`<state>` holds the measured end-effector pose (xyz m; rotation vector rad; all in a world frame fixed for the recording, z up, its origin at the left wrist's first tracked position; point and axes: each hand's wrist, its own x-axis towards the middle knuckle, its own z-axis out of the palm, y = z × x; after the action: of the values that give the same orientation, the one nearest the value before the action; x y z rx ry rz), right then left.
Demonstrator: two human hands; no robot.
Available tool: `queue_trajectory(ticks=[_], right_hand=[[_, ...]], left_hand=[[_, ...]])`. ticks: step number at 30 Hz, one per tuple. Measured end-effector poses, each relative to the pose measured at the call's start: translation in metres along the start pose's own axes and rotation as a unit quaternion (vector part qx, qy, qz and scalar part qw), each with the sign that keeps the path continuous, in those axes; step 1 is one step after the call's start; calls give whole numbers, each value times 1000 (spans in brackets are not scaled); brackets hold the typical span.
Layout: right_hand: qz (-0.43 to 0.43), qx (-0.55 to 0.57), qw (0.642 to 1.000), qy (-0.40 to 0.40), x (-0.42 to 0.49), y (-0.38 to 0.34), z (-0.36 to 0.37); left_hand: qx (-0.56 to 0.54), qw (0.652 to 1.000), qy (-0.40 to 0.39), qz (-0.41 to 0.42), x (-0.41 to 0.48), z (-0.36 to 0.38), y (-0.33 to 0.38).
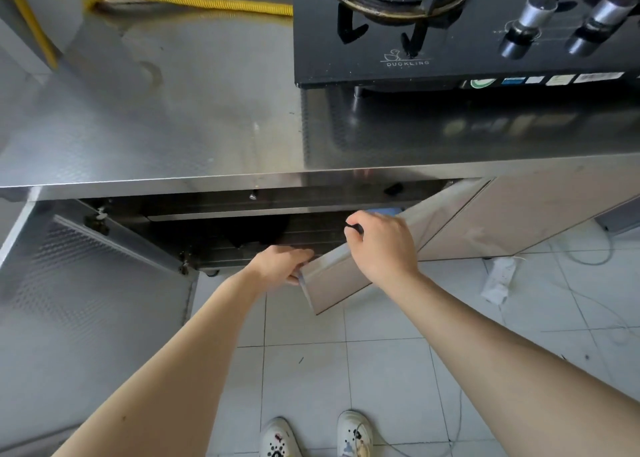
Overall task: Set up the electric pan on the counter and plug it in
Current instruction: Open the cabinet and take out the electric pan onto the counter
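White patterned shoes (317, 436), bottom centre, on glossy square floor tiles (381, 370); left hand (280, 264) curled round the free edge of a smooth beige cabinet door (332, 283); right hand (384, 242) clamped on a black handle (355, 229) at its top; dark rounded form (256, 233), possibly the electric pan, lodged in the shadowed cabinet, centre, its axis not discernible; brushed steel counter (173, 117) laid left to right; black glass stove (450, 65), upper right; ribbed yellow hose (207, 3), upper left.

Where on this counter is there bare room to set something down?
Left of the gas stove, the steel counter is bare from the yellow hose at the back to its front edge. In front of the stove only a narrow strip is free.
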<state>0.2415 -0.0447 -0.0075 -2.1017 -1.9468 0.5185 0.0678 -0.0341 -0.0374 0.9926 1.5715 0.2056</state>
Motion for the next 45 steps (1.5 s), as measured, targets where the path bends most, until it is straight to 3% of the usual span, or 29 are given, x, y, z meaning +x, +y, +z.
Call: queue_trajectory(ticks=[3,6,11,16,24,29,41,45], right_hand=[[-3,-149,987,-52,-13,13,-2],[-3,-213,972,-94,-27,23,-12],[10,-230,959,-165,-34,31,-29],[47,-283,936,-204,-50,71,-34],[111,-312,933,-138,-65,153,-61],[78,-264,958,-77,-59,156,-58],[105,-327,932,-116,-48,148,-56],[93,-297,943,-117,-34,121,-54]], left_hand=[[54,994,-76,-56,-17,27,-4],[104,986,-104,-83,-27,54,-4],[196,979,39,39,-22,86,7],[231,968,51,85,-21,117,26],[240,958,23,153,-10,157,45],[239,959,28,148,-3,157,51],[222,960,58,159,0,128,48],[206,962,78,159,-3,107,42]])
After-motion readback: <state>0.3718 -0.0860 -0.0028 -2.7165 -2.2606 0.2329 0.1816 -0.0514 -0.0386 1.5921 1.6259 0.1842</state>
